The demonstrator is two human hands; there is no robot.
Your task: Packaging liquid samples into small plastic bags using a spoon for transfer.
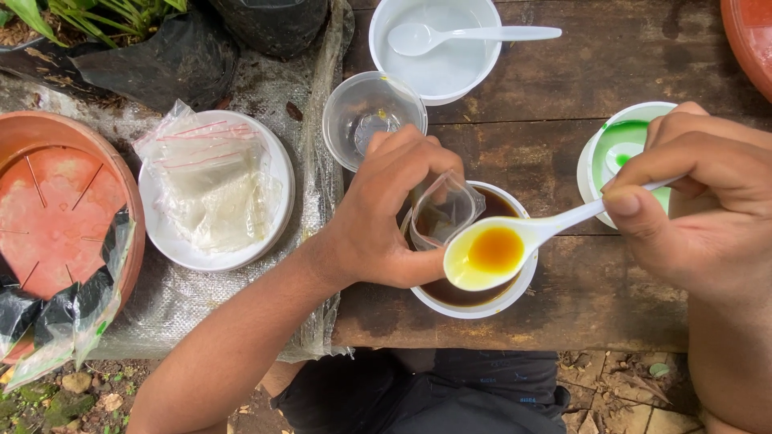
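Note:
My left hand [384,210] grips a small clear plastic cup [445,210], tilted over a white bowl of dark brown liquid [508,294]. My right hand [698,210] holds a white plastic spoon [515,241] by its handle. The spoon's bowl carries amber-brown liquid and hovers just beside the clear cup's mouth, above the brown bowl. Behind my right hand stands a white bowl of green liquid [623,138] with a spoon in it.
An empty clear cup [371,112] and a white bowl with a white spoon [438,44] sit at the back. A white plate with clear plastic bags [215,186] lies left, beside a terracotta saucer [56,213]. The wooden table's front edge [563,341] is near me.

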